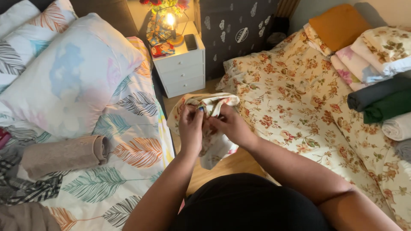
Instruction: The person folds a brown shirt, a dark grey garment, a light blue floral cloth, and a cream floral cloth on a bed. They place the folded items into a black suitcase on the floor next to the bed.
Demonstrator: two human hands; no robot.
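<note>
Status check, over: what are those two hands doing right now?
Left hand and right hand both gripping floral cloth, bunched between the beds. Nothing blocking them. Rolled beige towel lies on the left bed, apart.

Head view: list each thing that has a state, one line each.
Floral cloth: bunched, held by both hands.
Left hand: closed on the cloth.
Right hand: closed on the cloth.
Lamp: lit.
Nightstand drawers: shut.
Beige towel: rolled.
Dark grey cloth: rolled.
</note>
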